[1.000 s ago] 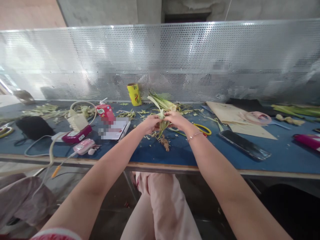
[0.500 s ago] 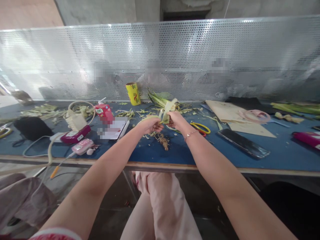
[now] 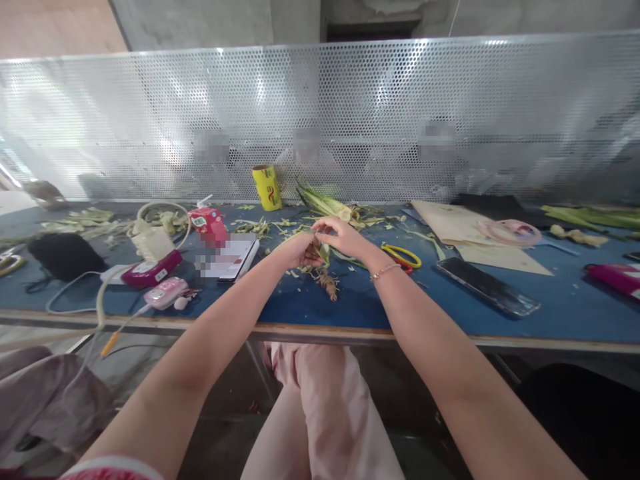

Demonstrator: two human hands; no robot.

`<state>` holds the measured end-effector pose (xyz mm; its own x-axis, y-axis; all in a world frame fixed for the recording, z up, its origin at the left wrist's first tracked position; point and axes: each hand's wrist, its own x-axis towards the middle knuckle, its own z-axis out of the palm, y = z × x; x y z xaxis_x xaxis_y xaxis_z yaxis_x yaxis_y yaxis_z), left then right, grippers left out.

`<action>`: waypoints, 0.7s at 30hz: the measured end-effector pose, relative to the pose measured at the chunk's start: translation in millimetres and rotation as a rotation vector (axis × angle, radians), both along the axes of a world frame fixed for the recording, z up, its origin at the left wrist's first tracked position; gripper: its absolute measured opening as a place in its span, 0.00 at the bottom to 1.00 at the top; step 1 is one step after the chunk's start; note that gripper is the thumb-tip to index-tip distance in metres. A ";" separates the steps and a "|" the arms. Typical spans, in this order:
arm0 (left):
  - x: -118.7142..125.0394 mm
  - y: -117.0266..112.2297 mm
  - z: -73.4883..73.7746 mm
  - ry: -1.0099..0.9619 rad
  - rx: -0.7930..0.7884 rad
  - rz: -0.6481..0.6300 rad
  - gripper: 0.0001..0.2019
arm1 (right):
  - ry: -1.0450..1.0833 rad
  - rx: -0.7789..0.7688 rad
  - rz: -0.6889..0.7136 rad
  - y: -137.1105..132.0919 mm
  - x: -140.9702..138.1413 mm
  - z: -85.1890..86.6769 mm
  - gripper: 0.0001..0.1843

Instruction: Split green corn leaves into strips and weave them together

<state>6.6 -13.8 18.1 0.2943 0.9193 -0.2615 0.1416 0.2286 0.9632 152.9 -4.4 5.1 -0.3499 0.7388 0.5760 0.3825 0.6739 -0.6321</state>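
left hand: arm out over desk, fingers curled and closed on a leaf strip at the fingertips
right hand: arched, wrist bent inward, thumb and forefinger meeting at left fingertips; can't tell what they pinch
twisted piece: on desk, just body-side of both hands
carton: left of left hand, straw in top, contents hidden
tube: beyond left hand, on end, inside not visible

the single head-worn view looks forward and down over the lap and table, fairly near (the hands fall close to mid-frame), toward a perforated screen beyond.
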 end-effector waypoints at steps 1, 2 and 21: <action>0.1 -0.9 0.3 -0.008 0.019 -0.017 0.03 | -0.008 0.001 0.040 -2.4 -1.6 0.4 0.11; 0.0 -1.4 0.3 -0.017 0.040 -0.034 0.02 | -0.009 -0.004 0.057 -4.6 -3.0 1.0 0.10; 1.2 -0.5 -8.1 0.198 0.257 -0.174 0.08 | 0.244 -0.339 -0.129 6.2 -11.5 -4.8 0.10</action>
